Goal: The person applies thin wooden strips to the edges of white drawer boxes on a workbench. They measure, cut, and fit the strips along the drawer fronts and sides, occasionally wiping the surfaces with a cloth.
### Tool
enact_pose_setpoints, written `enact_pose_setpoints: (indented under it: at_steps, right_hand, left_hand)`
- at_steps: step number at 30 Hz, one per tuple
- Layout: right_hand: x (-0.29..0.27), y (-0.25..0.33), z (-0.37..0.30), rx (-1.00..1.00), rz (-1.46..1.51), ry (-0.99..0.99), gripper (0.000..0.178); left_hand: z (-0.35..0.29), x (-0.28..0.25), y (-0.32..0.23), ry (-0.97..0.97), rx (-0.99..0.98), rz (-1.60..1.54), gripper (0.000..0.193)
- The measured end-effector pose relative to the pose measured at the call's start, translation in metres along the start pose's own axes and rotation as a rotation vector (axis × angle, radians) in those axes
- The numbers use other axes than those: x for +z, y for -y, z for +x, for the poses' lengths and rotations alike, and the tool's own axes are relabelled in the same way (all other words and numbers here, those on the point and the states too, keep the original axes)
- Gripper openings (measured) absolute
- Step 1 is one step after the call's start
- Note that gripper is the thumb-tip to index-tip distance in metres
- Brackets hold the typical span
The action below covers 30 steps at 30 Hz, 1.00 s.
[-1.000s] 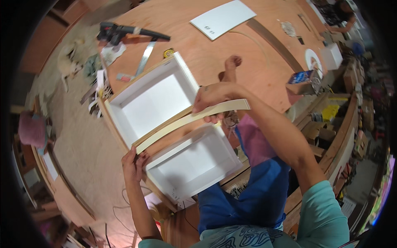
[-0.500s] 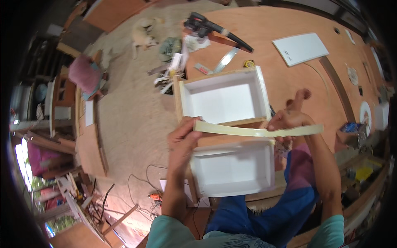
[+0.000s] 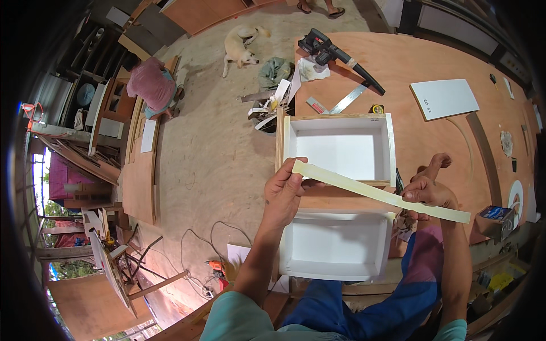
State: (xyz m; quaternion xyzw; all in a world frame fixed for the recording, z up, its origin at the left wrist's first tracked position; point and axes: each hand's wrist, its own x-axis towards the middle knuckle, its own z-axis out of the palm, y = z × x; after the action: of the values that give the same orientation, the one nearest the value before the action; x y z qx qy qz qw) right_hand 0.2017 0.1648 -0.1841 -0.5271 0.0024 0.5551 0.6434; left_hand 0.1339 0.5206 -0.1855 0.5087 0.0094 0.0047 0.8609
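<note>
A long pale-yellow flexible strip [image 3: 355, 186] stretches between my two hands, sloping down to the right. Its left end is pinched between the thumb and fingers of my left hand [image 3: 284, 190]. My right hand [image 3: 426, 191] grips it nearer the other end, which sticks out past the wrist. Below the strip are two white-lined, open-topped wooden boxes. The far box [image 3: 341, 145] has bare plywood edges on its left side and lies partly behind the strip. The near box [image 3: 335, 244] sits close to my lap. My bare foot [image 3: 439, 163] shows just beyond my right hand.
On the plywood table lie a black blower [image 3: 341, 55], a metal square [image 3: 348, 99], a yellow tape measure [image 3: 376, 109] and a white panel [image 3: 443, 99]. A dog [image 3: 242, 48] lies on the floor. Another person [image 3: 152, 85] crouches at the left. An orange drill [image 3: 216, 266] and cords lie lower left.
The strip has tilted, its right end now lower than its left. My view has shifted, so the boxes and table appear further right and lower. Both hands keep their hold.
</note>
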Motion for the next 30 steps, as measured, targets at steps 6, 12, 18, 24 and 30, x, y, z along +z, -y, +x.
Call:
enact_pose_setpoints:
  at_steps: [6,12,18,24,30]
  right_hand:
    - [0.003,0.003,-0.008,-0.117,0.043,-0.002,0.032]
    - [0.015,0.016,0.007,-0.038,-0.031,0.023,0.04]
    - [0.011,0.01,0.017,-0.005,0.063,0.109,0.037]
    - [0.013,0.0,0.016,-0.079,0.043,0.195,0.039]
    - [0.019,0.01,0.009,-0.117,-0.012,0.257,0.043]
  left_hand:
    - [0.009,0.0,0.006,-0.122,-0.047,-0.115,0.034]
    - [-0.009,-0.061,0.061,-0.408,-0.16,-0.117,0.03]
    - [-0.008,-0.049,0.052,-0.248,-0.161,-0.361,0.028]
    - [-0.009,-0.051,0.033,-0.197,-0.114,-0.34,0.033]
    - [-0.014,-0.051,0.007,-0.005,0.003,-0.451,0.032]
